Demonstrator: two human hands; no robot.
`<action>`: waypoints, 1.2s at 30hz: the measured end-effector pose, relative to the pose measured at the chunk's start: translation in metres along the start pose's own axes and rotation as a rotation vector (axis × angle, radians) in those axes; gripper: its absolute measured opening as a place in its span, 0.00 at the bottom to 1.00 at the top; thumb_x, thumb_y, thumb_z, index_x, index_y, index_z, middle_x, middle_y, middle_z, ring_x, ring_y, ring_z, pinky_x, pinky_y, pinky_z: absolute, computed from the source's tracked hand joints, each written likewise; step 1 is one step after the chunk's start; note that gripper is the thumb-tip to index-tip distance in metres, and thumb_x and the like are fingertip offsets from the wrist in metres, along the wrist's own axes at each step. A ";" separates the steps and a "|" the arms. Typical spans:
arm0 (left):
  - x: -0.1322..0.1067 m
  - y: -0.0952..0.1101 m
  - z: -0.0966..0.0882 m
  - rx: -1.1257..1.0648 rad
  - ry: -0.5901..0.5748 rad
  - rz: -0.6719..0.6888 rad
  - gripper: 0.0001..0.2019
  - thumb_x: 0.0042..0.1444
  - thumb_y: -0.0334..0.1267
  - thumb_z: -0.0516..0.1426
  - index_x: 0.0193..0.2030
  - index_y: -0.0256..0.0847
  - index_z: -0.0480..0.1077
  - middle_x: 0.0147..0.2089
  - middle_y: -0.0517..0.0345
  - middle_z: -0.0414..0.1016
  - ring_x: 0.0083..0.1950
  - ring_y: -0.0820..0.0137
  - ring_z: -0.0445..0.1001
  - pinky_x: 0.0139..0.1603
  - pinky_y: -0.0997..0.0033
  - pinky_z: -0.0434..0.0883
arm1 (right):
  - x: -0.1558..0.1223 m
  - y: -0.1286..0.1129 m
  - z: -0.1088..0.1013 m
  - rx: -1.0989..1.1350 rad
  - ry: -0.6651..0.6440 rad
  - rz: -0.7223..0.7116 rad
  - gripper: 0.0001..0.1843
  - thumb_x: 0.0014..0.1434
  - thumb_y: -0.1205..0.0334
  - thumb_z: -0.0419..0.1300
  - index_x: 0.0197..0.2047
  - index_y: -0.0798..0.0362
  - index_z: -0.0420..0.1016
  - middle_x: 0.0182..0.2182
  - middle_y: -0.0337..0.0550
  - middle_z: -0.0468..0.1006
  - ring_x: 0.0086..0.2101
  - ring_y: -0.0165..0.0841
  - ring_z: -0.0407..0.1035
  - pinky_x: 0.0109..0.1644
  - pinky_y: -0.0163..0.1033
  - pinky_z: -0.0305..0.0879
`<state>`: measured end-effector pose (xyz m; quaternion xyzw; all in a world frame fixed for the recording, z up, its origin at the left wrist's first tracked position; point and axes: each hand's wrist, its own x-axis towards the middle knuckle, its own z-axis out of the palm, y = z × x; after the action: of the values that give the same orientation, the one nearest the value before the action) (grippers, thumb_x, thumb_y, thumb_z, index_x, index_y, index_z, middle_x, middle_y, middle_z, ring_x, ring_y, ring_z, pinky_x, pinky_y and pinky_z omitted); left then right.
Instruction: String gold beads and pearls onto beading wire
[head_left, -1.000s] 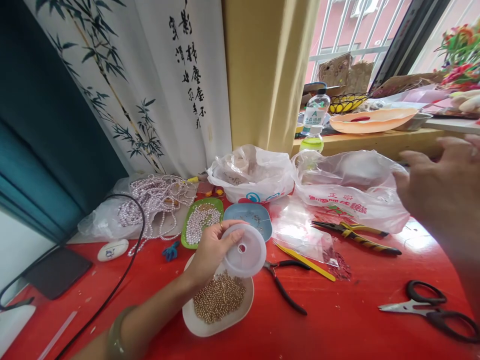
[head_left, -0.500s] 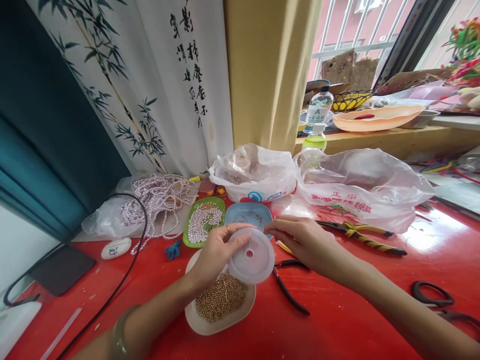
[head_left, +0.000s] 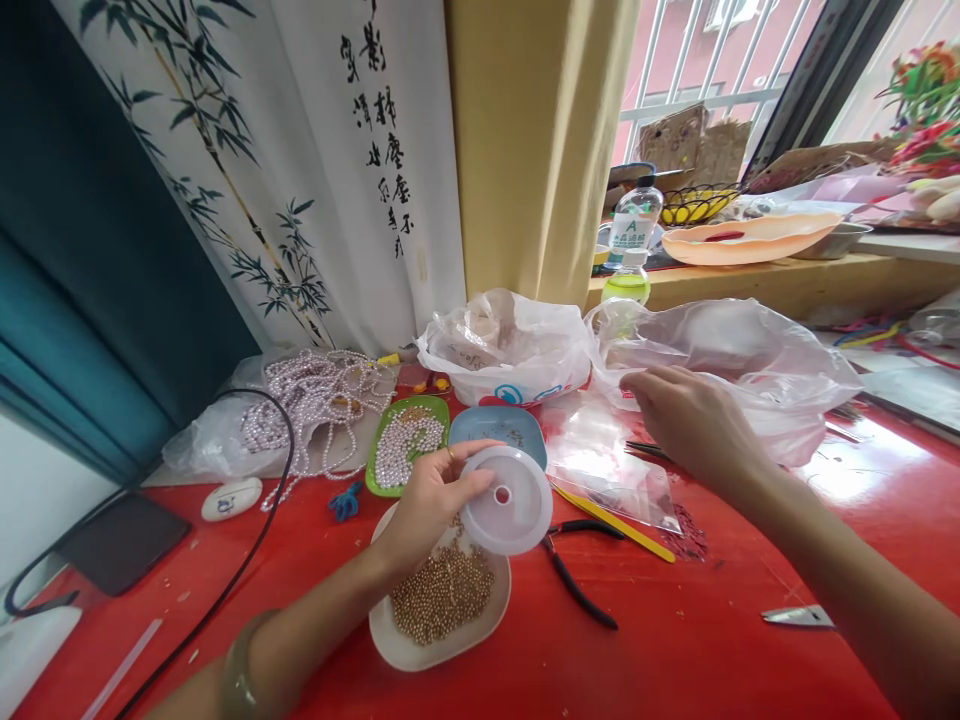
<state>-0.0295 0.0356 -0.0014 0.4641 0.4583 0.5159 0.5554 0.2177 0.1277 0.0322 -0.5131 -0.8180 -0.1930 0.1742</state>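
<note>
My left hand is closed on the rim of a round translucent spool with a small hole in its centre. Below the spool, a white dish holds gold beads. My right hand is raised in front of a printed plastic bag, thumb and fingers pinched together. Whatever is between those fingertips is too fine to make out. Black-handled pliers lie right of the dish, near a yellow stick. My right forearm partly covers scissors.
Behind the spool sit a blue tray and a green tray of pearly beads. Pearl strands pile up at the left, beside a black cable. A clear plastic sleeve lies right of the trays.
My right hand has moved away from the spool, up and to the right, and now covers the yellow-handled pliers. The spool stays in my left hand, shifted slightly.
</note>
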 end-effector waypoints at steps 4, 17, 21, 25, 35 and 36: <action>0.001 0.000 0.001 0.001 0.020 -0.015 0.13 0.47 0.35 0.59 0.42 0.38 0.71 0.35 0.57 0.75 0.30 0.76 0.70 0.31 0.80 0.67 | -0.002 0.020 0.000 -0.146 -0.080 0.045 0.14 0.52 0.74 0.47 0.27 0.57 0.73 0.27 0.49 0.76 0.30 0.40 0.70 0.25 0.37 0.57; -0.001 0.000 0.001 0.088 0.045 0.043 0.13 0.48 0.38 0.58 0.41 0.37 0.72 0.39 0.54 0.75 0.34 0.71 0.71 0.34 0.76 0.67 | -0.016 -0.072 -0.029 0.562 -0.186 -0.297 0.16 0.54 0.68 0.50 0.46 0.54 0.70 0.39 0.45 0.77 0.37 0.34 0.70 0.38 0.39 0.64; 0.000 0.000 0.001 0.063 0.128 0.065 0.14 0.48 0.40 0.57 0.42 0.37 0.71 0.37 0.54 0.75 0.31 0.73 0.70 0.31 0.77 0.66 | -0.020 -0.080 -0.031 0.687 -0.254 -0.234 0.13 0.58 0.69 0.47 0.36 0.54 0.73 0.27 0.41 0.77 0.25 0.28 0.68 0.27 0.32 0.60; 0.000 -0.001 0.001 0.040 0.209 0.086 0.14 0.49 0.41 0.57 0.41 0.37 0.71 0.35 0.55 0.74 0.29 0.74 0.69 0.30 0.78 0.66 | -0.024 -0.086 -0.034 0.648 -0.278 -0.164 0.12 0.56 0.70 0.49 0.31 0.54 0.73 0.22 0.39 0.75 0.21 0.27 0.64 0.24 0.31 0.55; -0.008 0.006 0.002 0.319 0.345 0.193 0.15 0.52 0.43 0.54 0.43 0.38 0.71 0.39 0.54 0.75 0.34 0.70 0.71 0.33 0.75 0.68 | -0.031 -0.098 -0.039 0.605 -0.294 -0.137 0.11 0.53 0.71 0.50 0.23 0.55 0.68 0.17 0.37 0.69 0.17 0.25 0.59 0.21 0.31 0.51; -0.010 0.005 0.002 0.395 0.350 0.243 0.14 0.53 0.42 0.53 0.43 0.39 0.71 0.40 0.54 0.75 0.36 0.69 0.72 0.35 0.74 0.68 | -0.031 -0.099 -0.039 0.609 -0.290 -0.137 0.11 0.53 0.71 0.49 0.22 0.55 0.67 0.16 0.37 0.69 0.17 0.25 0.59 0.21 0.31 0.51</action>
<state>-0.0291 0.0258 0.0045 0.5188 0.5798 0.5516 0.3007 0.1445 0.0448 0.0373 -0.4037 -0.8868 0.1235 0.1880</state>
